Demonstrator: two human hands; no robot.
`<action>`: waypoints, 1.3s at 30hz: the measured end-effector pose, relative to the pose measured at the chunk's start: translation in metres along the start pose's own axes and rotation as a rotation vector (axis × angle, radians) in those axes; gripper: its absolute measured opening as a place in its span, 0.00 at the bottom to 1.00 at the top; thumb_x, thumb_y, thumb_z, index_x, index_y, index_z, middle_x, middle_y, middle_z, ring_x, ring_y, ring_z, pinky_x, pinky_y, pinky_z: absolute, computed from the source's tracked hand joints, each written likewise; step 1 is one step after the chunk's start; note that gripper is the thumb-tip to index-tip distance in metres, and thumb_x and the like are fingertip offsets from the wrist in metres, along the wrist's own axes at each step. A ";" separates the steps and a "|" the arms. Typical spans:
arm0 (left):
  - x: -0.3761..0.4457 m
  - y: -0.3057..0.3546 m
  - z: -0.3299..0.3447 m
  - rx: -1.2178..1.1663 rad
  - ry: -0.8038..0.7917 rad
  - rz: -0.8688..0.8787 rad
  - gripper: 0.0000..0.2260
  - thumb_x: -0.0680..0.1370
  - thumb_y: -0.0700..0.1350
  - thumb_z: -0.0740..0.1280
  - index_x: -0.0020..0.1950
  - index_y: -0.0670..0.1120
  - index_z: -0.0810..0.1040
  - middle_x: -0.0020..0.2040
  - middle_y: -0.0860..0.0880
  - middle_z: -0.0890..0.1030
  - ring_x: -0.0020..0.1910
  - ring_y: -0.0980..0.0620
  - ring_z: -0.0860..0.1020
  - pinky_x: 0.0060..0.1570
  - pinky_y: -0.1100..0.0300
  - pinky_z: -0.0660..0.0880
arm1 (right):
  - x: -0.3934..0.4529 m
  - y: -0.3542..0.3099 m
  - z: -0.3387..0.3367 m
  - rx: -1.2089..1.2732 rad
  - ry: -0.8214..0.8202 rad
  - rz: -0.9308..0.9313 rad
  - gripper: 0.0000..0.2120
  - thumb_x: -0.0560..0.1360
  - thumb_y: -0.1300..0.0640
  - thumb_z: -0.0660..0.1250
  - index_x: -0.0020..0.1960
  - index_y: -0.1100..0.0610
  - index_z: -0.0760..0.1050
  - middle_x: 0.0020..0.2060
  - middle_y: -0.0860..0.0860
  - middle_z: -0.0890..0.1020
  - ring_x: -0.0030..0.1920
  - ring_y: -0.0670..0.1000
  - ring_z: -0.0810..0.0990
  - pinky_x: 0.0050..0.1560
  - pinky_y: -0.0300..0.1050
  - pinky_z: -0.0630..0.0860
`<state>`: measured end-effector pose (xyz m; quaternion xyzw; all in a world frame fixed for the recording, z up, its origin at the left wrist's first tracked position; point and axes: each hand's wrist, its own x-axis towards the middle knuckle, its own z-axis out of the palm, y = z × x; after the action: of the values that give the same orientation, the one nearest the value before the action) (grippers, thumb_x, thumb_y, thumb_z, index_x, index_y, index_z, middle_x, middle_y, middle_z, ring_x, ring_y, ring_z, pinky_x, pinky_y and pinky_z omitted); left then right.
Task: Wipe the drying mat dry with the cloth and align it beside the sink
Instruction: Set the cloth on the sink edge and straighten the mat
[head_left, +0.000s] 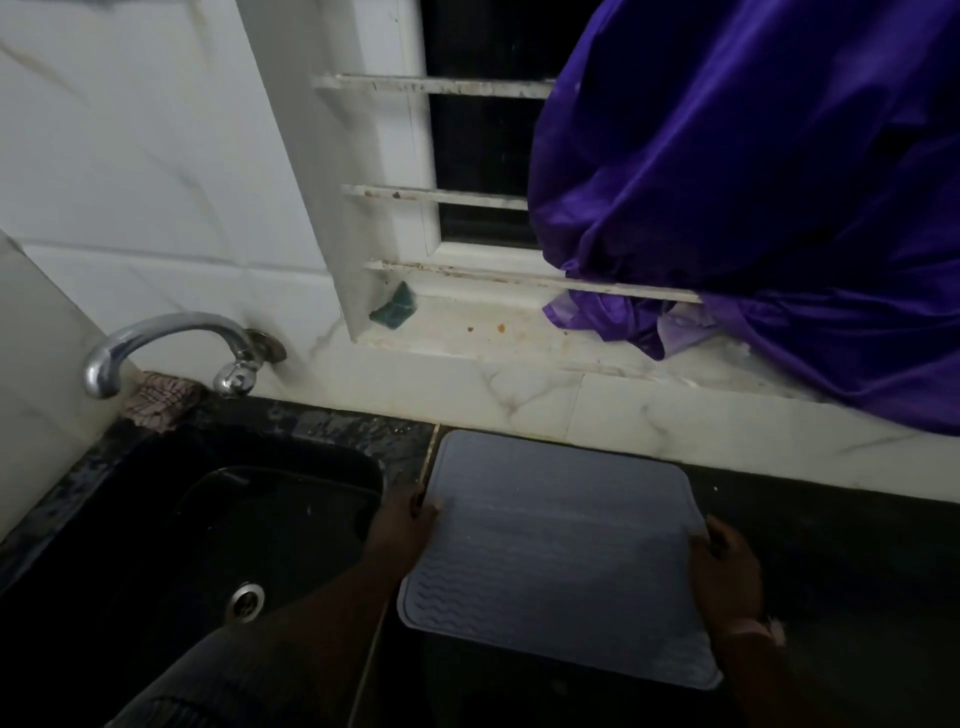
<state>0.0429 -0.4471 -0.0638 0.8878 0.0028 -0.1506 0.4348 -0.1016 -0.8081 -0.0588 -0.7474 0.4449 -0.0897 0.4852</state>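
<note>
Both hands on the mat (550, 551) now: left hand (402, 525) pinching its sink-side edge, right hand (724, 566) gripping the opposite edge. The mat lies on the dark counter (831, 545) just beside the sink (218, 519), slightly skewed, its near end seemingly overhanging. Risk: pull unevenly and it stays crooked, or slips off the front. No cloth in sight, so dryness is unconfirmed.

The purple curtain (753, 182) hides the window's (483, 156) right part.
</note>
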 end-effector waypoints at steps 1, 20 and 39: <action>-0.004 -0.006 0.002 0.010 0.006 -0.007 0.06 0.81 0.55 0.67 0.55 0.55 0.76 0.50 0.54 0.82 0.50 0.51 0.80 0.48 0.55 0.77 | -0.005 0.002 -0.002 -0.007 0.010 0.022 0.23 0.81 0.55 0.66 0.74 0.60 0.69 0.68 0.62 0.75 0.67 0.64 0.73 0.69 0.60 0.69; -0.035 -0.016 0.010 0.219 0.096 -0.122 0.10 0.80 0.46 0.65 0.60 0.48 0.80 0.55 0.46 0.83 0.53 0.47 0.80 0.47 0.57 0.74 | -0.035 0.013 0.014 -0.745 0.045 -0.158 0.22 0.78 0.55 0.64 0.72 0.53 0.72 0.69 0.62 0.70 0.65 0.67 0.69 0.67 0.62 0.66; -0.020 -0.012 0.031 0.140 0.299 -0.052 0.08 0.83 0.52 0.62 0.52 0.52 0.80 0.52 0.50 0.81 0.47 0.54 0.79 0.52 0.53 0.76 | 0.006 -0.023 0.112 -0.806 -0.440 -0.271 0.39 0.71 0.22 0.52 0.77 0.28 0.40 0.79 0.49 0.29 0.75 0.68 0.27 0.68 0.77 0.33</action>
<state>0.0138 -0.4609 -0.0853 0.9281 0.0801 -0.0281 0.3625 -0.0215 -0.7372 -0.0993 -0.9286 0.2292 0.1878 0.2235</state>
